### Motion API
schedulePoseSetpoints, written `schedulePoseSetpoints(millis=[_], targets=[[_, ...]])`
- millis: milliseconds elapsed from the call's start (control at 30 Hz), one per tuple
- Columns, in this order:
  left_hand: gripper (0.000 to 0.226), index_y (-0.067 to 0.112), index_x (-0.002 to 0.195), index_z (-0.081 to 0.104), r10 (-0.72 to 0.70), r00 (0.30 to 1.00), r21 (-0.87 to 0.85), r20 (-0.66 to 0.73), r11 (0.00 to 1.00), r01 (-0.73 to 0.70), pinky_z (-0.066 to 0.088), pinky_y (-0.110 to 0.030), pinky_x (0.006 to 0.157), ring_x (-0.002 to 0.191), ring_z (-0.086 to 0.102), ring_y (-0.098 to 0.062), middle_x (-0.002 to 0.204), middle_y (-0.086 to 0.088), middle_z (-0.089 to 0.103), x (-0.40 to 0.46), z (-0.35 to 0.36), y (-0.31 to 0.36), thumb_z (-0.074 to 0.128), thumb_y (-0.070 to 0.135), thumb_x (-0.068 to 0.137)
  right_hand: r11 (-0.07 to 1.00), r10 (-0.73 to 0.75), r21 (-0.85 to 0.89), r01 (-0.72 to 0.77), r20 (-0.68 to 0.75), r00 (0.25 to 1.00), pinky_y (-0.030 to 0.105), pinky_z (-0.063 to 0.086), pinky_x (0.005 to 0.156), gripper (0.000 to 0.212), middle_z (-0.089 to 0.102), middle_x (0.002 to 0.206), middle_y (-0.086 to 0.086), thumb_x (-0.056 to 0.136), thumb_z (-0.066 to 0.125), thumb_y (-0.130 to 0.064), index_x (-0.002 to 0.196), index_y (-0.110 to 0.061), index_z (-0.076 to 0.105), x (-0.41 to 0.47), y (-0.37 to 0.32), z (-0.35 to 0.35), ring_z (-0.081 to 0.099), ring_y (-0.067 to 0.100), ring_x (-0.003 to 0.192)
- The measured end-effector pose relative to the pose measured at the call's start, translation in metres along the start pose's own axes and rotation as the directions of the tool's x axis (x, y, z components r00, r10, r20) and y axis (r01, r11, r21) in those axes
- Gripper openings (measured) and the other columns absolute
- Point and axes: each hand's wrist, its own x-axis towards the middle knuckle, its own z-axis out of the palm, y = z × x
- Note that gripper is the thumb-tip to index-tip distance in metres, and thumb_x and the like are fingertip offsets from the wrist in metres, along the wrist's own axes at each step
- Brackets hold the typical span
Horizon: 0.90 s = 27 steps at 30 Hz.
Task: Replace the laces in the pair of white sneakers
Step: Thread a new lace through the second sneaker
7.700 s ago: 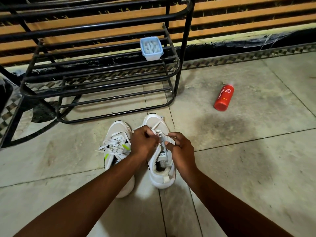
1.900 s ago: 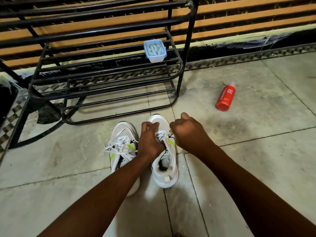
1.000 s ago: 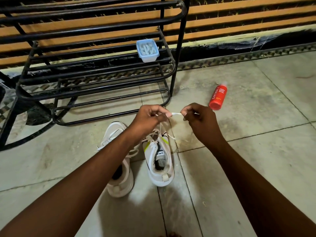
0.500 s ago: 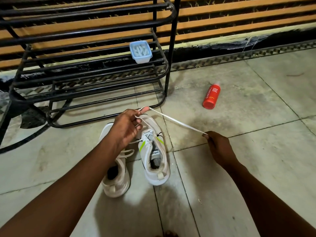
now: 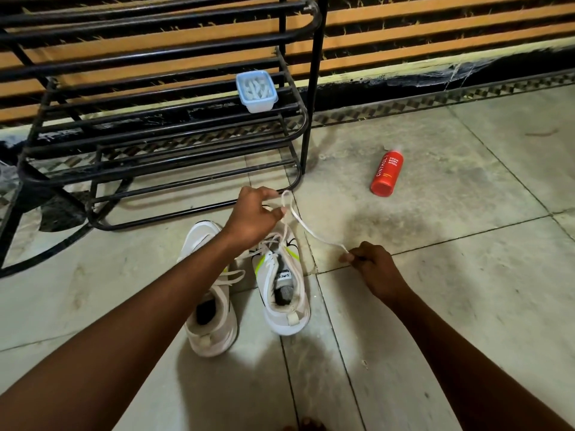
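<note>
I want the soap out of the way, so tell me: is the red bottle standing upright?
No, the red bottle lies on its side on the floor tiles, right of the shoe rack.

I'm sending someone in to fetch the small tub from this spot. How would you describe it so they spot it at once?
Find the black metal rack against the striped wall. On its middle shelf, near the right end, sits the tub: a small, clear, blue-rimmed box holding pale pieces. It is the only thing on the rack; the red bottle lies on the floor to the right.
</note>
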Motion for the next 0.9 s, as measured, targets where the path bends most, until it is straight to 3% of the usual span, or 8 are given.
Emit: schedulePoseSetpoints(millis=[67, 133, 233, 400, 500, 600, 767, 900], targets=[[0.042, 0.02, 0.132, 0.061, -0.035, 0.998, 0.078, -0.054, 0.996, 0.04, 0.058, -0.043, 0.093, 0.095, 0.067, -0.016, 0.127, -0.002, 0.051, -0.015, 0.001, -0.007, 0.075, 0.023, 0.092, 0.996, 0.023, 0.091, -0.023, -0.009, 1.0, 0.02, 0.033, 0.067, 0.016, 0.052, 0.077, -0.003, 0.096, 0.066, -0.016, 0.093, -0.018, 0.082, 0.001, -0.014, 0.01, 0.053, 0.009, 0.075], [0.039, 0.028, 0.119, 0.063, -0.044, 0.998, 0.093, -0.046, 0.995, 0.048, 0.059, -0.044, 0.09, 0.098, 0.067, -0.02, 0.12, -0.001, 0.055, -0.034, 0.003, -0.013, 0.079, 0.023, 0.084, 0.961, 0.049, 0.271, -0.046, -0.004, 0.999, 0.02, 0.036, 0.068, 0.016, 0.063, 0.081, -0.003, 0.094, 0.068, -0.012, 0.09, -0.017, 0.082, 0.001, -0.027, 0.018, 0.056, 0.004, 0.073], [0.043, 0.032, 0.109, 0.064, -0.08, 0.996, 0.21, 0.028, 0.975, 0.072, 0.055, -0.033, 0.09, 0.097, 0.064, -0.017, 0.113, -0.001, 0.056, -0.064, 0.007, -0.015, 0.08, 0.035, 0.069, 0.873, 0.065, 0.481, -0.075, 0.036, 0.997, 0.022, 0.038, 0.058, 0.018, 0.068, 0.075, 0.004, 0.094, 0.064, -0.006, 0.086, -0.01, 0.08, 0.002, -0.045, 0.029, 0.052, 0.011, 0.063], [0.059, 0.023, 0.117, 0.061, -0.099, 0.995, 0.302, 0.023, 0.949, 0.088, 0.044, -0.024, 0.089, 0.102, 0.055, -0.018, 0.108, 0.002, 0.048, -0.091, 0.02, -0.021, 0.081, 0.038, 0.064, 0.853, -0.032, 0.521, 0.002, 0.048, 0.998, 0.026, 0.05, 0.059, 0.01, 0.074, 0.077, 0.012, 0.093, 0.066, -0.001, 0.095, -0.002, 0.076, 0.005, -0.061, 0.047, 0.062, 0.015, 0.063], [0.033, 0.011, 0.091, 0.065, -0.092, 0.993, 0.301, -0.077, 0.947, 0.111, 0.05, -0.034, 0.079, 0.09, 0.061, -0.024, 0.089, -0.004, 0.063, -0.091, 0.022, -0.029, 0.08, 0.034, 0.071, 0.869, -0.084, 0.492, 0.062, 0.024, 0.996, 0.027, 0.052, 0.059, 0.005, 0.075, 0.078, 0.017, 0.091, 0.068, 0.002, 0.093, 0.002, 0.072, 0.008, -0.071, 0.058, 0.065, 0.018, 0.062], [0.03, 0.009, 0.075, 0.066, -0.151, 0.982, 0.186, -0.113, 0.968, 0.17, 0.054, -0.045, 0.065, 0.071, 0.066, -0.024, 0.07, -0.008, 0.068, -0.093, 0.019, -0.034, 0.073, 0.036, 0.065, 0.905, -0.152, 0.403, 0.132, 0.016, 0.988, 0.029, 0.053, 0.061, 0.002, 0.075, 0.074, 0.013, 0.087, 0.069, -0.005, 0.088, -0.004, 0.07, 0.012, -0.078, 0.066, 0.068, 0.02, 0.062], [0.007, 0.01, 0.083, 0.073, -0.267, 0.958, -0.031, -0.101, 0.964, 0.265, 0.054, -0.035, 0.066, 0.075, 0.07, -0.02, 0.077, -0.006, 0.074, -0.098, 0.007, -0.034, 0.076, 0.011, 0.076, 0.94, -0.34, 0.0, 0.34, -0.004, 0.94, 0.027, 0.053, 0.069, 0.012, 0.073, 0.07, -0.005, 0.078, 0.062, -0.013, 0.073, -0.015, 0.073, 0.017, -0.1, 0.081, 0.068, 0.009, 0.067], [0.021, 0.016, 0.087, 0.072, -0.364, 0.93, -0.213, -0.059, 0.914, 0.344, 0.058, -0.039, 0.068, 0.069, 0.069, -0.021, 0.077, -0.003, 0.076, -0.097, 0.007, -0.038, 0.067, 0.015, 0.066, 0.905, -0.409, -0.116, 0.41, 0.033, 0.912, 0.029, 0.051, 0.07, 0.013, 0.073, 0.068, -0.002, 0.079, 0.066, -0.019, 0.071, -0.011, 0.073, 0.021, -0.108, 0.09, 0.068, 0.014, 0.067]])
